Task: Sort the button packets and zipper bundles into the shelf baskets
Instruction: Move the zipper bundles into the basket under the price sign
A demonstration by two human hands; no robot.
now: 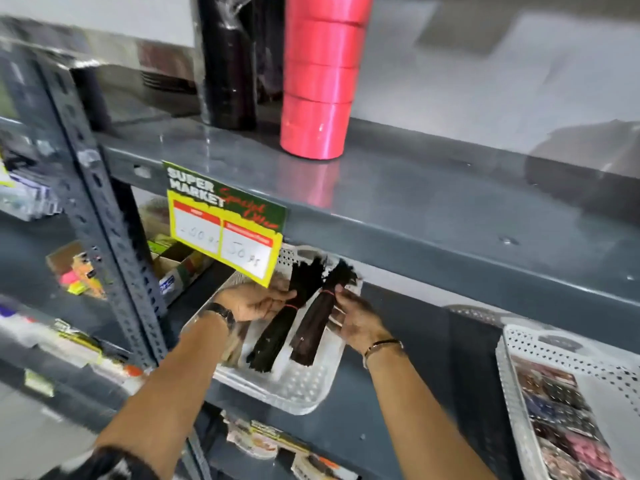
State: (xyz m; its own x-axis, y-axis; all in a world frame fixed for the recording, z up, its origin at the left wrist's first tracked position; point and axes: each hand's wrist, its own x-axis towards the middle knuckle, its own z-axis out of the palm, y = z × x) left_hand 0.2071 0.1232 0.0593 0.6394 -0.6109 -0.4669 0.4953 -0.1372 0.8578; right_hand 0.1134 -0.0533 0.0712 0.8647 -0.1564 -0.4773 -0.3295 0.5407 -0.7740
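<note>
Two zipper bundles, a black one (277, 327) and a brown one (317, 323), lie side by side in the white basket (294, 389) at centre frame, each tied with a red band. The left hand (254, 301) grips the black bundle at its band; the right hand (353, 318) pinches the brown one. Better to lay both flat and parallel, ends inside the rim, before letting go; button packets sit in the basket (519, 393) at lower right

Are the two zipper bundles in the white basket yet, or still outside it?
In. Both zipper bundles lie within the white basket rim, with the left hand and right hand on them; grip or release, cannot tell.
</note>
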